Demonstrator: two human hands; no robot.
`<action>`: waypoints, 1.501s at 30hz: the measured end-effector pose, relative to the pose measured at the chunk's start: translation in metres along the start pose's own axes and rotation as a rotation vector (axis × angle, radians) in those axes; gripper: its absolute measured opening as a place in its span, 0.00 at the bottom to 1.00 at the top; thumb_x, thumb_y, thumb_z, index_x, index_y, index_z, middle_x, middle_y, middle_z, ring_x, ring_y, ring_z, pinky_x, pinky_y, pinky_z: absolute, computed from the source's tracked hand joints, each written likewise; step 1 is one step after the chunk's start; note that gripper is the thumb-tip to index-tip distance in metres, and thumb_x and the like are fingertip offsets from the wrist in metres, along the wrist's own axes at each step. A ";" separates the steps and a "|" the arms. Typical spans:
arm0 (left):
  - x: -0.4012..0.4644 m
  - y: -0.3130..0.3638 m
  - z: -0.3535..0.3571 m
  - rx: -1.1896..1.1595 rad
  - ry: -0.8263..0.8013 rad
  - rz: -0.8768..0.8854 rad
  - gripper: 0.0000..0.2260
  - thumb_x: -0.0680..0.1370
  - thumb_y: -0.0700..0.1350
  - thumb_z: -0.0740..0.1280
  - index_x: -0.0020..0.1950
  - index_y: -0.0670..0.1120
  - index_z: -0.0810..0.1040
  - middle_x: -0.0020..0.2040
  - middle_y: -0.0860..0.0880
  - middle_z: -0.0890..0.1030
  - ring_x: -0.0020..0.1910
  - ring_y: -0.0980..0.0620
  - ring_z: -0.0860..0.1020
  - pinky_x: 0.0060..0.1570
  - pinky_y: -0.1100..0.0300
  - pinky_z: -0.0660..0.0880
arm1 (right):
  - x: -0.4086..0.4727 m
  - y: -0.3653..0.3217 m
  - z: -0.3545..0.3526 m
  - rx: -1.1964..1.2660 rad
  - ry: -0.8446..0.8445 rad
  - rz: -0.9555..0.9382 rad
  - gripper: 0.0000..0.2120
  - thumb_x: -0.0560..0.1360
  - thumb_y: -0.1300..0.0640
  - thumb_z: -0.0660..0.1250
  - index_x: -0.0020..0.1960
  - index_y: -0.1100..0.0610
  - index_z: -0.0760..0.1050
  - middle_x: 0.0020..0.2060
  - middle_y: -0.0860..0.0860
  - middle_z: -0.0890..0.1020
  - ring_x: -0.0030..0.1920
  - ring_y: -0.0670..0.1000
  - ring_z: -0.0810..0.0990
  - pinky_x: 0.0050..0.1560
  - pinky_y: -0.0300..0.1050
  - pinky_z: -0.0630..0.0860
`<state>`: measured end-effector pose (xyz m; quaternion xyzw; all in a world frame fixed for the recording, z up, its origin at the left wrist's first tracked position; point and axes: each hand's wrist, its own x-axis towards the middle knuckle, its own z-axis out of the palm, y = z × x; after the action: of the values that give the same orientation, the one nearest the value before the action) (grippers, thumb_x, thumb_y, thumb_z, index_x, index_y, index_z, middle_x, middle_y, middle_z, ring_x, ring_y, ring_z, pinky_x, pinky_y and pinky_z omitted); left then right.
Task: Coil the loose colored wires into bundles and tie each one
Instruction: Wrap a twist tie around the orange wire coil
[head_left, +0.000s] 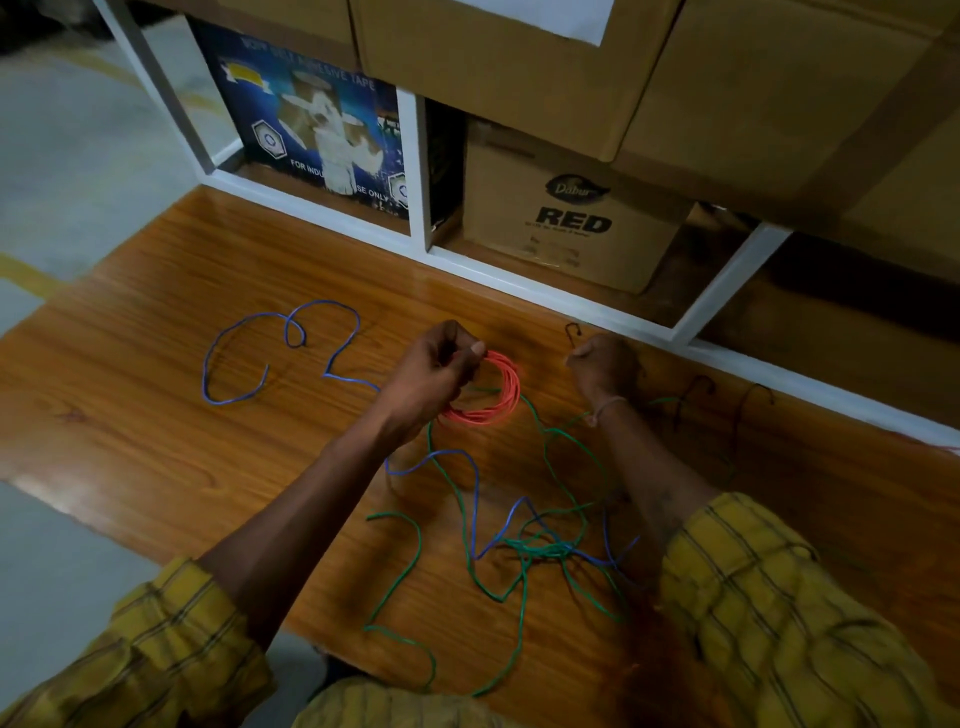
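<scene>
The red wire coil (491, 395) is sitting above the middle of the wooden table (156, 415), and the left hand (434, 371) is pinching it at its upper left edge, with the fingers curled round the strands. The right hand (605, 366) is closing into a fist just to the right of the coil, apart from it, and it seems to be gripping a thin dark tie wire (573, 332) whose hooked end is showing above the knuckles, though the view is too dark to be sure. More dark tie pieces (698, 395) are lying further right. The coil is not yet bound, so if the left hand is loosening its pinch while the tie is being passed, the springy loops are likely springing open and the coiling is being lost. A second risk is lying underneath: the green wire (519, 551) is running directly below the coil, so a strand may be getting caught inside the tie. Nearer the person, the green and blue wire (470, 499) are crossing in a tangle, and pulling on either one could be tightening it into a knot.
</scene>
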<state>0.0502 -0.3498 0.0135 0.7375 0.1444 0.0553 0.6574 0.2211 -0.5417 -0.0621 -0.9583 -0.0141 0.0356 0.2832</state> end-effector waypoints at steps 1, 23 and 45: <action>0.002 -0.001 -0.001 -0.004 0.000 -0.001 0.07 0.86 0.41 0.66 0.50 0.40 0.75 0.36 0.46 0.76 0.29 0.54 0.67 0.28 0.60 0.64 | 0.000 -0.001 0.005 -0.029 0.021 0.000 0.07 0.75 0.60 0.70 0.42 0.58 0.86 0.40 0.53 0.87 0.43 0.54 0.85 0.50 0.46 0.81; -0.001 -0.012 -0.009 -0.123 -0.020 0.005 0.06 0.86 0.42 0.65 0.50 0.43 0.73 0.40 0.40 0.77 0.28 0.56 0.68 0.27 0.61 0.64 | 0.012 0.018 0.044 -0.116 0.107 0.085 0.16 0.75 0.46 0.68 0.53 0.57 0.84 0.49 0.56 0.87 0.49 0.58 0.85 0.51 0.53 0.83; 0.012 -0.014 -0.006 -0.153 0.069 -0.051 0.05 0.86 0.38 0.65 0.50 0.41 0.74 0.37 0.43 0.76 0.26 0.57 0.67 0.26 0.62 0.64 | -0.007 -0.026 -0.012 0.039 -0.304 -0.147 0.05 0.83 0.61 0.63 0.50 0.55 0.77 0.48 0.54 0.82 0.48 0.53 0.82 0.44 0.46 0.76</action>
<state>0.0581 -0.3394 -0.0007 0.6790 0.1807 0.0747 0.7077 0.2145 -0.5268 -0.0378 -0.9326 -0.1263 0.1595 0.2982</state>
